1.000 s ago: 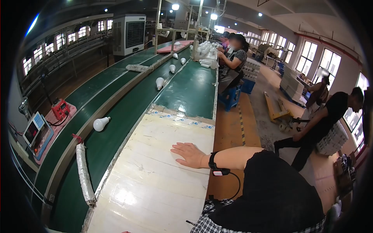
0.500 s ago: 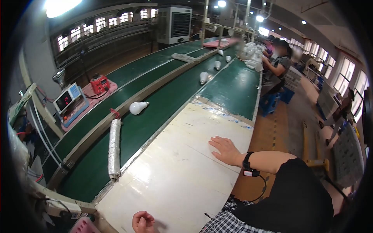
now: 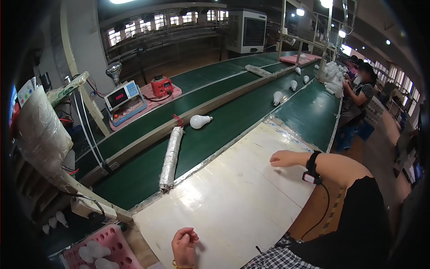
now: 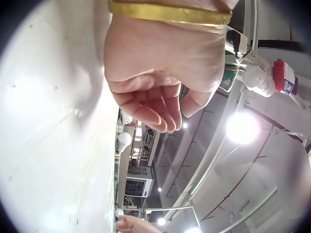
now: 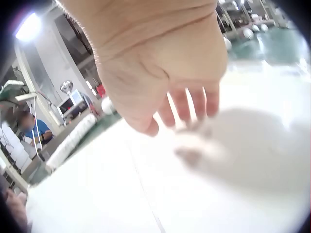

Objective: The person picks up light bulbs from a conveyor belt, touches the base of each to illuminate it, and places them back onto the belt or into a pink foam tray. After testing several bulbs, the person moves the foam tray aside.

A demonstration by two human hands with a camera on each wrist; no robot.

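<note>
The right hand [image 3: 283,158] is lifted just above the white surface [image 3: 233,197], with its fingers straight and a little spread; this grip holds nothing. The right wrist view shows its shadow on the surface below the fingers [image 5: 187,104]. The left hand [image 3: 184,244] rests at the near edge of the same surface. Its fingers are curled loosely toward the palm and this grip is empty too. A gold bangle [image 4: 170,12] sits on that wrist.

The nearest light bulb [image 3: 199,120] lies on its side on the green belt [image 3: 143,170], well apart from both hands. Beside it, a long silver-wrapped roll [image 3: 170,158] lies along the belt. More bulbs [image 3: 278,97] lie farther up the belt. Across the belt stands a meter with red digits [image 3: 122,98] on a pink mat. A pink tray [image 3: 117,240] with bulbs in it sits near the left hand
</note>
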